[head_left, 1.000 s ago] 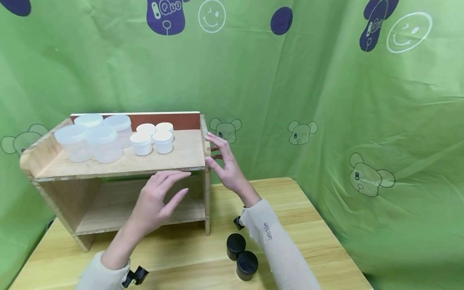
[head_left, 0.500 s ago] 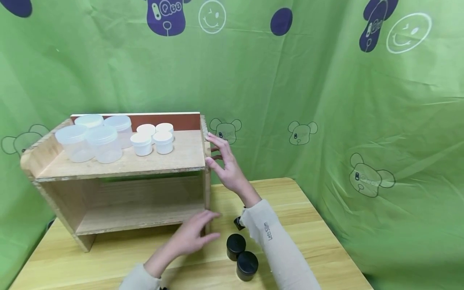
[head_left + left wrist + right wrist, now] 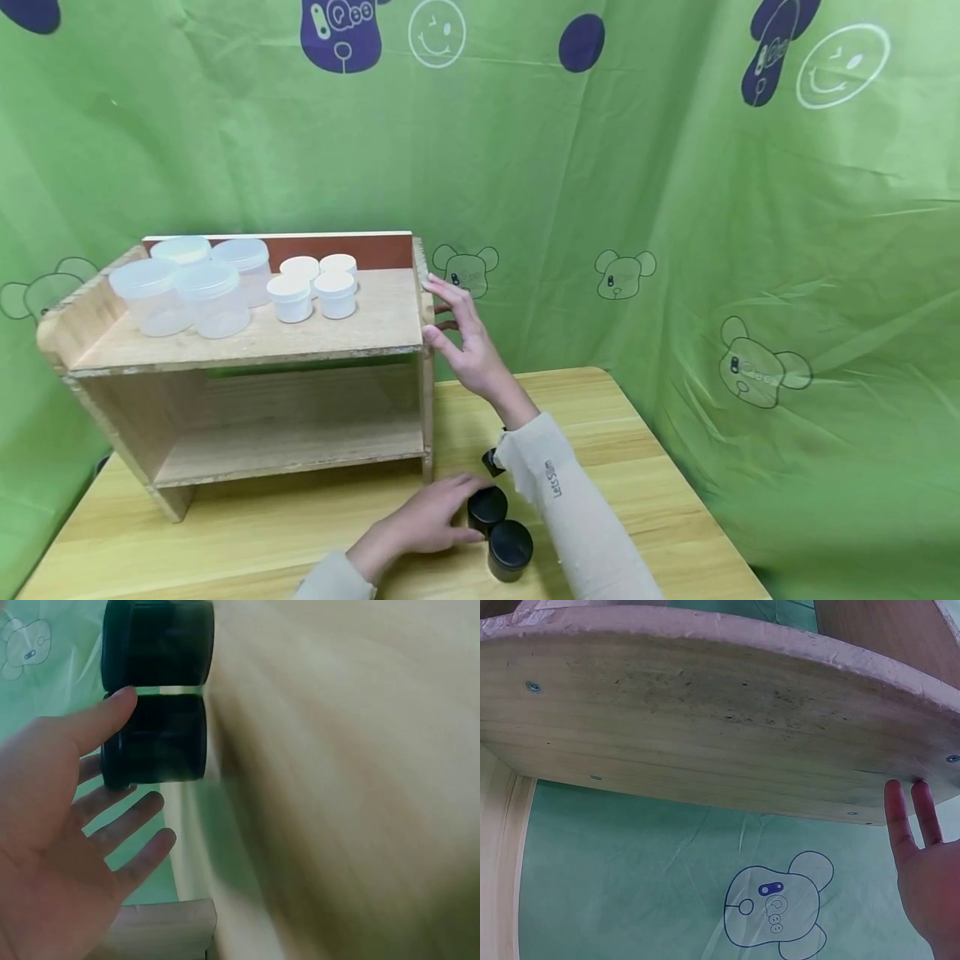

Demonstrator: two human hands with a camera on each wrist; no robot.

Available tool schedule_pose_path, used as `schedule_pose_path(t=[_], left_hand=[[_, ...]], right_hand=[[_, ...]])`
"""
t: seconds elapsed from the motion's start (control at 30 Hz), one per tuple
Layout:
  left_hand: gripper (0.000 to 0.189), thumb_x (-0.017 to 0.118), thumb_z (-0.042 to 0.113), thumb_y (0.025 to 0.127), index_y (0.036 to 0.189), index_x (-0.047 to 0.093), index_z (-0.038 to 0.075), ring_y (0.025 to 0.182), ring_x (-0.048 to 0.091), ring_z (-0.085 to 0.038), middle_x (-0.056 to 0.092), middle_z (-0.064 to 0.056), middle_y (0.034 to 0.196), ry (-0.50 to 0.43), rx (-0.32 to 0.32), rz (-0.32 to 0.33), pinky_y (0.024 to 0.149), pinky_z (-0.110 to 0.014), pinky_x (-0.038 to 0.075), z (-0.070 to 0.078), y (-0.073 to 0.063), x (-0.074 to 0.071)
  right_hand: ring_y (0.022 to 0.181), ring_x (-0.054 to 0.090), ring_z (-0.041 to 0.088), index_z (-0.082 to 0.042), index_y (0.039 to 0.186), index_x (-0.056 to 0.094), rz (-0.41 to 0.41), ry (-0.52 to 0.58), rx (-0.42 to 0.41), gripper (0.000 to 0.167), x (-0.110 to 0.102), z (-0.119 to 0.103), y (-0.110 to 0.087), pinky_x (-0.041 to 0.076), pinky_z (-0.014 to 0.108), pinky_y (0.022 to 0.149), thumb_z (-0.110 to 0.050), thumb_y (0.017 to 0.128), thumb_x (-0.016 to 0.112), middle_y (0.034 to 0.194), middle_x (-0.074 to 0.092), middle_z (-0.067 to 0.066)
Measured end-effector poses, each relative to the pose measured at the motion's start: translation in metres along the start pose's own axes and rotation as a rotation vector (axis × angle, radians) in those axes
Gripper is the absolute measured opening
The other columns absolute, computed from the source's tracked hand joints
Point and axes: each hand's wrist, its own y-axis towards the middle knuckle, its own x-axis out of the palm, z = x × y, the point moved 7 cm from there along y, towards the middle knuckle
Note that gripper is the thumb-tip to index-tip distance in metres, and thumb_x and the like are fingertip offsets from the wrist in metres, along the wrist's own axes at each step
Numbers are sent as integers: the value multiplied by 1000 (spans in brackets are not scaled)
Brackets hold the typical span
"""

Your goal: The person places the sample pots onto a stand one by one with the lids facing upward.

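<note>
Two black lidded jars stand side by side on the wooden table [image 3: 600, 467], to the right of the shelf. My left hand [image 3: 429, 515] is at the farther jar [image 3: 488, 505], its fingers reaching past the far side and its thumb at the near side. In the left wrist view the thumb tip overlaps that jar's edge, while several fingers extend loosely beside it. The second black jar [image 3: 511, 550] is right next to it. With fingertips and thumb, my right hand [image 3: 474, 354] touches the outer right side of the wooden shelf [image 3: 382, 329]; the right wrist view shows straight fingers against this panel [image 3: 705, 727].
On the shelf's top board are several large translucent jars [image 3: 213, 304] at the left. Several small white jars [image 3: 290, 300] stand right of them. Green printed cloth [image 3: 510, 183] hangs behind and along the right side of the table.
My left hand has come down and to the right, from in front of the shelf to the farther black jar. The right hand stays on the shelf's side.
</note>
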Motion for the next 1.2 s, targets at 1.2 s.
schedule_pose_path(t=[1.2], left_hand=[[55, 69, 41, 99, 148, 51, 22, 120, 62, -10, 59, 6, 134, -57, -16, 19, 104, -37, 54, 0, -25, -35]], right_hand=[[126, 52, 33, -16, 158, 35, -11, -14, -9, 58, 0, 1, 0, 54, 44, 103, -34, 106, 54, 168, 28, 0]])
